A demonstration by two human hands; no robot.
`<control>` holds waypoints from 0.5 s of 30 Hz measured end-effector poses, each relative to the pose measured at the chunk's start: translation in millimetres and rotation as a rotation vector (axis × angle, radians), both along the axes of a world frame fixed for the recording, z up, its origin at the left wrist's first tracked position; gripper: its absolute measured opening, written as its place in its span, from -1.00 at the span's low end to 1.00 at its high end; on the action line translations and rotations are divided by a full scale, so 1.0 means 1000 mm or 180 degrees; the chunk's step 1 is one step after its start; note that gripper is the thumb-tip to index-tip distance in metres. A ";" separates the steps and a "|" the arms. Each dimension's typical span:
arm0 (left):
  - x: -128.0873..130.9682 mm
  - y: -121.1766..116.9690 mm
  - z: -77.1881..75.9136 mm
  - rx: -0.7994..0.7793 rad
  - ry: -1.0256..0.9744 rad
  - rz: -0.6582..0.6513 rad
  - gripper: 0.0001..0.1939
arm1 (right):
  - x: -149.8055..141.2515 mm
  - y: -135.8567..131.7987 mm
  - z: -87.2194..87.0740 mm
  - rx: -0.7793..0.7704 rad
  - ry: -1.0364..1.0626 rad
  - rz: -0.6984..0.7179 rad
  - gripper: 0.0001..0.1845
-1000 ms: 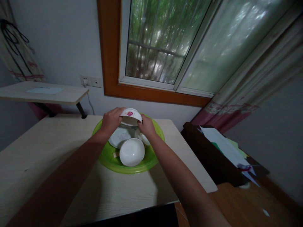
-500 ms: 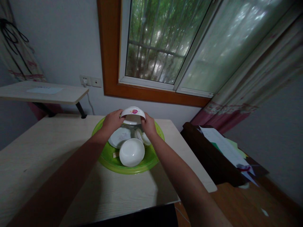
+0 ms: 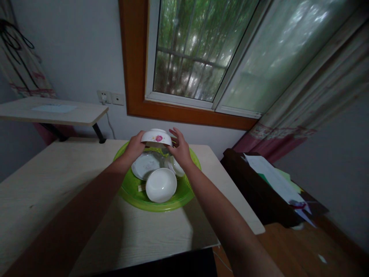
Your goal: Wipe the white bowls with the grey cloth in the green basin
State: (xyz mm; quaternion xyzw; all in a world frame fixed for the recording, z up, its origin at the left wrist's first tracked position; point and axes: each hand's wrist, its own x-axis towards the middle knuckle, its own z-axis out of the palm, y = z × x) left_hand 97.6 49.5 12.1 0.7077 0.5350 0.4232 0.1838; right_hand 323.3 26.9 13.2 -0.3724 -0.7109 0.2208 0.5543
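Observation:
Above the far side of a green basin (image 3: pixel 161 207), a white bowl with a pink flower (image 3: pixel 157 137) is held upside down, its foot upward. My left hand (image 3: pixel 135 146) grips its left edge. My right hand (image 3: pixel 180 148) is at the bowl's right edge with fingers spread and lifted off its side; the thumb seems to touch the rim. Inside the basin, a white bowl (image 3: pixel 161 185) sits at the front with its hollow facing me. Behind it lies a whitish plate (image 3: pixel 147 165). Another white dish (image 3: pixel 176 167) is partly covered by my right wrist.
The basin stands on a pale wooden table (image 3: pixel 95 215). A raised shelf (image 3: pixel 52 111) with a paper sheet is at the left. Beyond the table are a wall and a barred window (image 3: pixel 196 57). Papers (image 3: pixel 273 181) lie on a dark piece of furniture at the right.
The flowered bowl has shifted slightly left and tipped, so more of its outer side and foot show. My right hand has loosened, its fingers spreading away from the bowl.

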 end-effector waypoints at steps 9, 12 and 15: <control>-0.005 0.003 -0.002 0.0182 0.0005 0.0093 -0.64 | -0.001 -0.011 0.007 0.0166 0.0186 0.0038 -0.21; -0.007 0.005 -0.003 0.0151 0.0048 0.0145 -0.66 | 0.001 -0.006 0.003 0.0236 0.0360 0.0166 -0.47; -0.007 0.005 -0.004 0.0090 0.0079 0.0161 -0.66 | 0.002 -0.002 -0.001 0.0110 0.0370 0.0102 -0.56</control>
